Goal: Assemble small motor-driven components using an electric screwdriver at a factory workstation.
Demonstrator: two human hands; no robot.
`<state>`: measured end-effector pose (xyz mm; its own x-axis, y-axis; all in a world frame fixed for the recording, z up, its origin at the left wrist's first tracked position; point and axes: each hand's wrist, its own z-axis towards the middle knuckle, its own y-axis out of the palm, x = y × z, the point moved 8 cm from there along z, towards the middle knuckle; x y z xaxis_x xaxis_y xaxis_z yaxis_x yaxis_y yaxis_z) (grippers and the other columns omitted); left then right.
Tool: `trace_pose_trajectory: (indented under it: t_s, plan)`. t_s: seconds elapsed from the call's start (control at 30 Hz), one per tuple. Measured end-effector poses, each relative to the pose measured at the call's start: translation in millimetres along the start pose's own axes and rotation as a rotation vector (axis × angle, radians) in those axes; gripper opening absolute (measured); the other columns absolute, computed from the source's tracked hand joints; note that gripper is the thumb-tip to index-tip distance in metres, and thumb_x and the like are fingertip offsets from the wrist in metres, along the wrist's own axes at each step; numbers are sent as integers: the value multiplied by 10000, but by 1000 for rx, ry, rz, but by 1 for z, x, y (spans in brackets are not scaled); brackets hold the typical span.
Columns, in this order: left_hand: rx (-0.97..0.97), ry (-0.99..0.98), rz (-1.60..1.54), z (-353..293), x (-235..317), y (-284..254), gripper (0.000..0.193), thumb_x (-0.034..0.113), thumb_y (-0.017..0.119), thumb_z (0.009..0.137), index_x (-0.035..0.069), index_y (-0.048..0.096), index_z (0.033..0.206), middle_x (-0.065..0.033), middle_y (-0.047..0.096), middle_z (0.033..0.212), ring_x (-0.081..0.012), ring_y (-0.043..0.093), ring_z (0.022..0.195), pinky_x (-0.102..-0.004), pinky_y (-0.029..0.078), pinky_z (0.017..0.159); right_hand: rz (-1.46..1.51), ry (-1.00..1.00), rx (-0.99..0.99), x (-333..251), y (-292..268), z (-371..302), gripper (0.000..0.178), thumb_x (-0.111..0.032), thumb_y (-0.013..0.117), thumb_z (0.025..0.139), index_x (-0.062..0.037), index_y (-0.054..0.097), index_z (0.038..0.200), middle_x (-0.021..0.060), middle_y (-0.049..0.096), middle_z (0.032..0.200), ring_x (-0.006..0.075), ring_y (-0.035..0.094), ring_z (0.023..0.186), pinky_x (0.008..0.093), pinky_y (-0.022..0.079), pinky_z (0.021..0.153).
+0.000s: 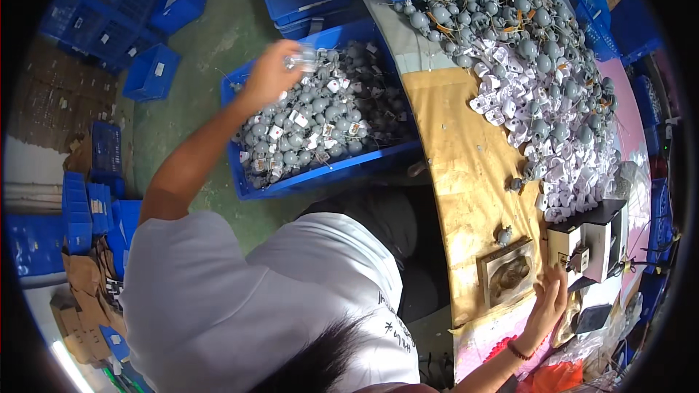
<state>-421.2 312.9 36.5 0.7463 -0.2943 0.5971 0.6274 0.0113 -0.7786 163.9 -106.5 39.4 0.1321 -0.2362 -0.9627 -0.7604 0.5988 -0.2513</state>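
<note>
My left hand [271,74] reaches out over a blue crate [320,176] on the floor and is shut on a small grey round part [303,59], held just above the crate's far left corner. The crate is full of the same grey parts with white tags. My right hand [547,303] lies flat with its fingers spread on the brown tabletop [459,167]. It touches the right edge of a square wooden jig [507,274] and holds nothing. One loose grey part [504,234] sits just above the jig.
A big heap of grey parts and white plastic pieces [542,87] covers the table's far right. A small boxy machine [591,244] stands beside my right hand. Stacked blue crates [120,11] and cardboard [84,298] sit on the floor to the left.
</note>
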Motion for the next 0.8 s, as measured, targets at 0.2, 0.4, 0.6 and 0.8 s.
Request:
trace_pose_trajectory:
  t_s: [0.2,0.4,0.6,0.8]
  plan:
    - [132,-97,442,-8,-88,-31,401,187,734,781,81,640,1157,-155,597,1193,-335,570,1153,-422,470,967,-413,117,249,70,-135,-36,397,-275,561,1008,-26,586,1316,124,663,1187,210,633,1006,318,498,847]
    - [-140,757,-220,-38,188,159,208,112,673,803,89,672,1010,-77,633,1105,-296,571,1042,-426,459,908,-1070,199,203,176,-257,-99,380,-186,595,958,16,595,1280,208,637,1242,305,631,1074,370,489,921]
    - [-282,1089,-192,-79,347,260,340,165,676,782,121,629,1115,-78,580,1153,-284,527,1113,-405,484,906,-1196,122,213,147,-203,-100,260,-120,592,927,31,654,1129,263,645,1079,413,610,988,443,484,868]
    - [-279,1162,-203,-63,428,321,402,98,693,757,84,636,1154,-104,563,1144,-305,503,1076,-421,491,912,-1149,29,351,122,-184,-97,152,-89,644,885,0,675,1005,216,653,974,394,615,898,436,488,797]
